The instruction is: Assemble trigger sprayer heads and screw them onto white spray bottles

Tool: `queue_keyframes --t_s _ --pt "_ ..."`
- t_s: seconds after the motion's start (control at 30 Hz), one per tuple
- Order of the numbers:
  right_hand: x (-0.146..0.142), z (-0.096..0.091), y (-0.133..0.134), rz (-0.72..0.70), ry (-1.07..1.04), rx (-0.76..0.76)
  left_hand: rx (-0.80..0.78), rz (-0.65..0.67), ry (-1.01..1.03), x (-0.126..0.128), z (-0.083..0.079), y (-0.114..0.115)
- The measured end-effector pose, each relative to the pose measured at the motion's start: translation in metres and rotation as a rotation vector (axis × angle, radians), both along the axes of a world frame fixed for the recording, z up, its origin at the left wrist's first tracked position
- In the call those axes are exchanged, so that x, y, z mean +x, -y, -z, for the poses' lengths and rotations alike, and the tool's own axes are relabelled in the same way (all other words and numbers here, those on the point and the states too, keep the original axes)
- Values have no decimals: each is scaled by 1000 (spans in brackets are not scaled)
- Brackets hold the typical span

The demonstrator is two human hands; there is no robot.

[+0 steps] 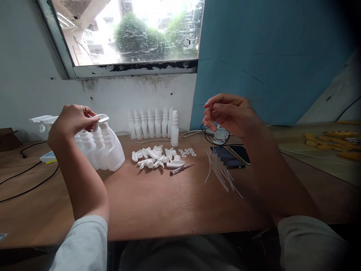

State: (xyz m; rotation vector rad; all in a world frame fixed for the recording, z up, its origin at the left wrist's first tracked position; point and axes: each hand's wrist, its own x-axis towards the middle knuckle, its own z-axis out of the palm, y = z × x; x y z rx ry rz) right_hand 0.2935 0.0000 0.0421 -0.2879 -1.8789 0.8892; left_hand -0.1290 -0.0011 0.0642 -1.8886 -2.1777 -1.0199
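My left hand (73, 119) is at the left with its fingers closed round a white trigger spray head (102, 117). That head sits over the neck of a white spray bottle (115, 154), the nearest to the middle in a group of similar bottles. Part of the group is hidden behind my forearm. My right hand (229, 114) is raised above the back right of the table, fingers loosely bent and apart, with nothing in them. White spray heads (152, 156) lie in a loose pile in the middle, beside small white rings (187, 152). Thin white tubes (222, 177) lie below my right hand.
Several white bottles without heads (149, 124) stand in a row by the wall. A screwdriver (182, 168) lies before the pile. Two phones (239, 154), a clear container (220, 134) and cables (31, 145) are on the wooden table (158, 203). Yellow pieces (332, 139) lie far right.
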Motion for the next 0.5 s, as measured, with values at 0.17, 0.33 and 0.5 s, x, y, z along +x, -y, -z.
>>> queue_keyframes --t_s 0.17,0.33,0.5 --pt "4 1 -5 20 42 7 -25 -9 34 -2 -1 -1" --pt "9 3 -8 16 80 -9 -38 -66 -42 -4 -2 -2" --pt "10 2 -7 27 88 -11 21 -101 -107 -3 -2 3"
